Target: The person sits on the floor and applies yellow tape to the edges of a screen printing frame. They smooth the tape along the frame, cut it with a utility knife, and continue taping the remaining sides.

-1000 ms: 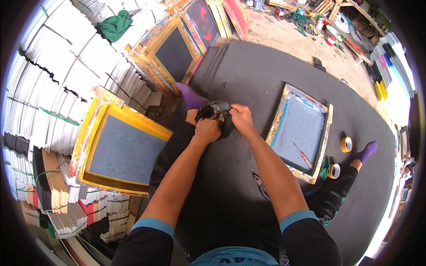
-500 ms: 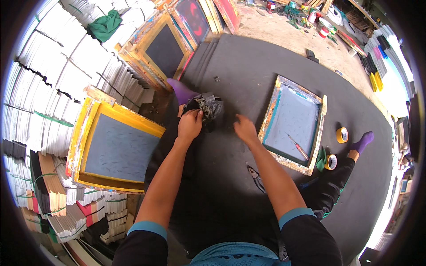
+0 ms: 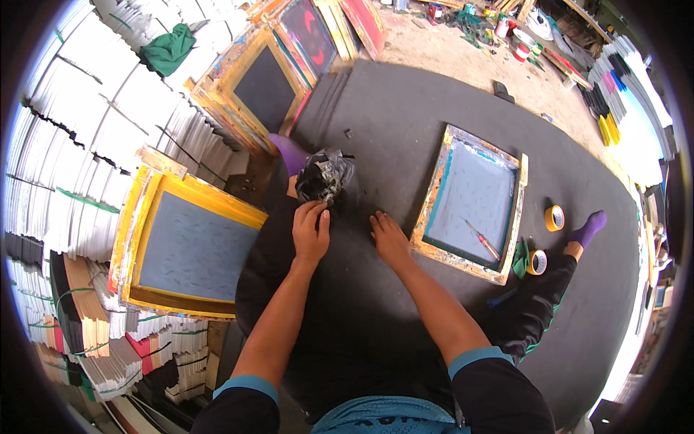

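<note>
A crumpled black plastic bag [image 3: 325, 179] sits on the dark mat beside my purple-socked left foot. Just below it is my left hand [image 3: 311, 233], fingers stretched toward the bag's near edge; whether the fingertips touch it I cannot tell. My right hand [image 3: 391, 237] lies palm down on the mat with its fingers spread, holding nothing. To the right of that hand lies a wooden-framed printing screen [image 3: 470, 192] with a blue-grey mesh. A screwdriver [image 3: 483, 239] with a red handle rests inside this frame.
Two rolls of yellow tape [image 3: 554, 218] and a green cloth [image 3: 520, 259] are near my right foot. A yellow-framed screen [image 3: 195, 242] leans at left, before stacked white sheets [image 3: 79, 145]. More frames [image 3: 264, 87] stand at the far left of the mat [image 3: 390, 108].
My left hand has let go of the black plastic bag and drawn back slightly. My right hand has lowered onto the mat and opened. Pliers seen earlier are now hidden near my right forearm.
</note>
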### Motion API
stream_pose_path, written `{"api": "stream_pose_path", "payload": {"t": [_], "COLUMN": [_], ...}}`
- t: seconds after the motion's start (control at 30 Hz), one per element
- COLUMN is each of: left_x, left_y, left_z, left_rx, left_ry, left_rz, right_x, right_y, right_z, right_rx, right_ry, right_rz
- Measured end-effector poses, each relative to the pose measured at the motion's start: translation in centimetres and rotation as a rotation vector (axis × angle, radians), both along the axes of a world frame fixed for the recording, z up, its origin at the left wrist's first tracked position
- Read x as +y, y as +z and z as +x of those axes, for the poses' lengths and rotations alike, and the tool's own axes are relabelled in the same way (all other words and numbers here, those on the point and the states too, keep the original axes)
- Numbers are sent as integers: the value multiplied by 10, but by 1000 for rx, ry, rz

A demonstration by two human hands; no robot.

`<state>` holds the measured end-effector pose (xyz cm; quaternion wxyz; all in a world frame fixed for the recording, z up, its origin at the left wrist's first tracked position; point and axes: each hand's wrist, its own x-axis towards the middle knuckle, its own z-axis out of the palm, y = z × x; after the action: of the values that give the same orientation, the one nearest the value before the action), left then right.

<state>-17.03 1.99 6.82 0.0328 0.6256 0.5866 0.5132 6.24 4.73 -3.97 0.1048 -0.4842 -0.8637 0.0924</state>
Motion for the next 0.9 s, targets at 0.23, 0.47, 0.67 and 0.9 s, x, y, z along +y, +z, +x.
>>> {"api": "stream_pose_path", "payload": {"t": [0.23, 0.47, 0.67, 0.9], "left_x": [-47, -51, -50, -47], "left_y": [-52, -92, -101, -97], "left_z": [49, 51, 51, 57], "left_rx": [79, 307, 307, 251], "left_ry": [-192, -176, -115, -134], "left_rz": [-326, -514, -528, -539], "right_x": [-72, -43, -19, 5], "right_y": [22, 18, 31, 14], "right_z": [-11, -16, -13, -36], "right_rx": [37, 49, 212, 253], "right_ry": [-184, -155, -373, -449], "right_rz": [-35, 67, -23, 77]}}
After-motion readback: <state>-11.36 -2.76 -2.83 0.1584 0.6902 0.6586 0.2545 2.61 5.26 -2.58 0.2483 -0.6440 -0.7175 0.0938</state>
